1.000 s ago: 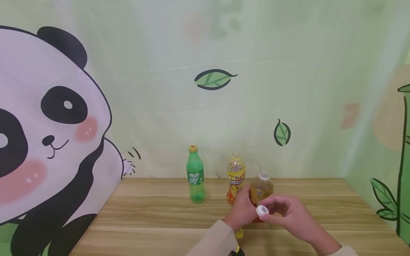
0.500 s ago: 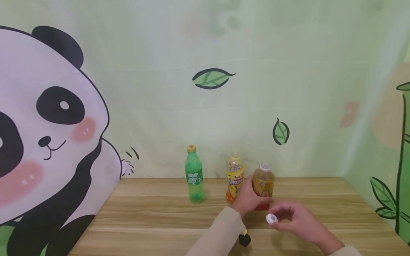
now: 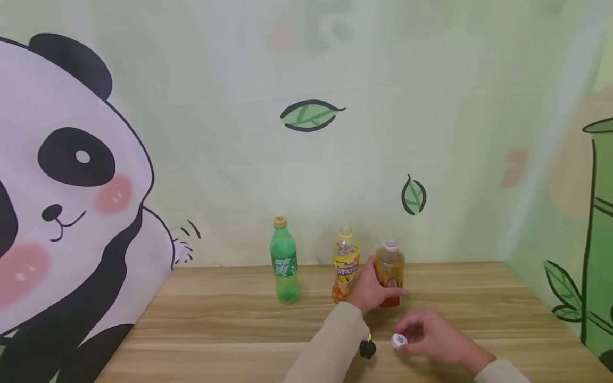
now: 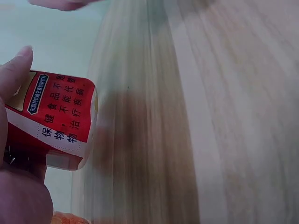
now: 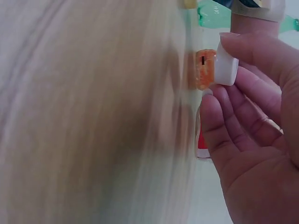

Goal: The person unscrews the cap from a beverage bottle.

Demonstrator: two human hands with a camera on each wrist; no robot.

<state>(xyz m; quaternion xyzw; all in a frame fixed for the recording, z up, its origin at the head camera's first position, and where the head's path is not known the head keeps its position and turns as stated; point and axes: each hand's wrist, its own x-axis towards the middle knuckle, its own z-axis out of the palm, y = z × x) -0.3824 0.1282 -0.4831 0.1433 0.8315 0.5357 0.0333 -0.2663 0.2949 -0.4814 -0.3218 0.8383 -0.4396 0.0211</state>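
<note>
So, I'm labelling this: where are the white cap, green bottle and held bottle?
White cap [image 3: 399, 341], head view, marked face.
Green bottle [image 3: 284, 264], head view, label.
Held bottle [image 4: 61, 109], left wrist view, red label.

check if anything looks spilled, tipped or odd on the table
Nothing looks spilled or tipped. The only mismatch: the yellow-labelled bottle and amber bottle stand uncapped, unlike the green bottle; the right hand pinches a white cap.

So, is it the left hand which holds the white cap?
No, in the head view the right hand pinches the white cap; the left hand holds the rightmost bottle.
</note>
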